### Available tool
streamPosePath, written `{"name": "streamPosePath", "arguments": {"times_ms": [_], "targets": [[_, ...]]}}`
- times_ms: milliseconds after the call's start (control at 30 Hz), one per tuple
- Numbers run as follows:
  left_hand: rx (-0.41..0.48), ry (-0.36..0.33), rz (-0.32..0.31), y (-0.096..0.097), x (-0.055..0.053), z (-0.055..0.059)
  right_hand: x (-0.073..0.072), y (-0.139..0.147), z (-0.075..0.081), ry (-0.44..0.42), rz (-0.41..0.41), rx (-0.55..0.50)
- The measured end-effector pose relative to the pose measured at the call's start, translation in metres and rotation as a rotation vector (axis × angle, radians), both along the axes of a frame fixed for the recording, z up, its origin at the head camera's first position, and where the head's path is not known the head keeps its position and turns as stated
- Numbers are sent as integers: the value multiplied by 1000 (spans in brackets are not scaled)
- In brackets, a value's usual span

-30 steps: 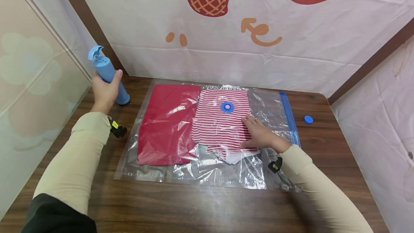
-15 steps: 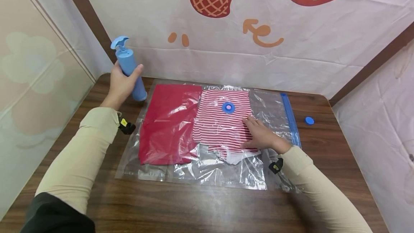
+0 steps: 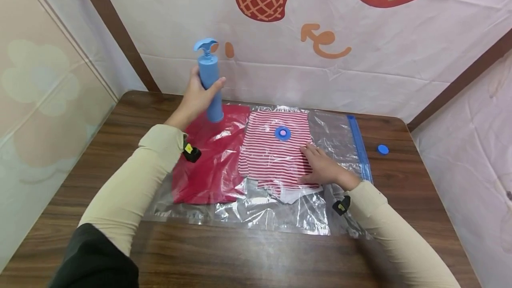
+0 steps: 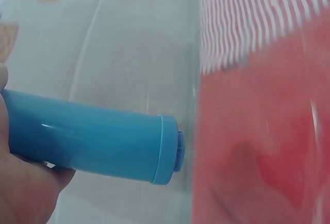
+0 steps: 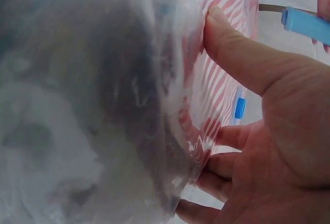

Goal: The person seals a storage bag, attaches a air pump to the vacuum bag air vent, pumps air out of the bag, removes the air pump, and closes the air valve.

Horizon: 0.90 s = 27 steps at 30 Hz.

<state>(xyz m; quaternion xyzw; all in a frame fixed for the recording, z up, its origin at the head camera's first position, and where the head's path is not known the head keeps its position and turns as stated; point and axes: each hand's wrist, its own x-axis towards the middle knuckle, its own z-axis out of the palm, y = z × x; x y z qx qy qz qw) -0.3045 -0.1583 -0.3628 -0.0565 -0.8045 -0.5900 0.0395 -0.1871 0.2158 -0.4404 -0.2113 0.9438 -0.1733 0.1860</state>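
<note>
A big clear bag (image 3: 268,219) held red cloth (image 3: 214,163) below the L hand (image 3: 197,98) & stripy cloth (image 3: 274,157) under the R hand (image 3: 323,166), fingers spread. The blue pump (image 3: 210,72) stood almost upright, L fingers curled round it, w/ the blue valve (image 3: 282,133) btwn both hands.

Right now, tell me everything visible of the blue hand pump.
The hand pump is a smooth, plastic-looking blue cylinder with a curved handle on top and a narrower stub at its lower end. The left hand grips its barrel, holding it nearly upright. In the head view it overlaps the red cloth; its lower end looks raised above the clear bag.
</note>
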Motion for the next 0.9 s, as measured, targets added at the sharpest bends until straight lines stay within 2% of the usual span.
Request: {"name": "streamPosePath", "arguments": {"times_ms": [233, 400, 533, 767, 900], "targets": [[38, 56, -94, 47, 0, 5, 0, 1, -2, -6, -4, 4], [72, 61, -161, 74, 1, 4, 0, 1, -2, 6, 1, 5], [54, 34, -197, 94, 2, 1, 0, 2, -3, 9, 4, -2], [5, 52, -272, 121, 5, -5, 0, 2, -2, 0, 10, 5], [-6, 36, -298, 135, 5, -8, 0, 2, -2, 0, 11, 8]]}}
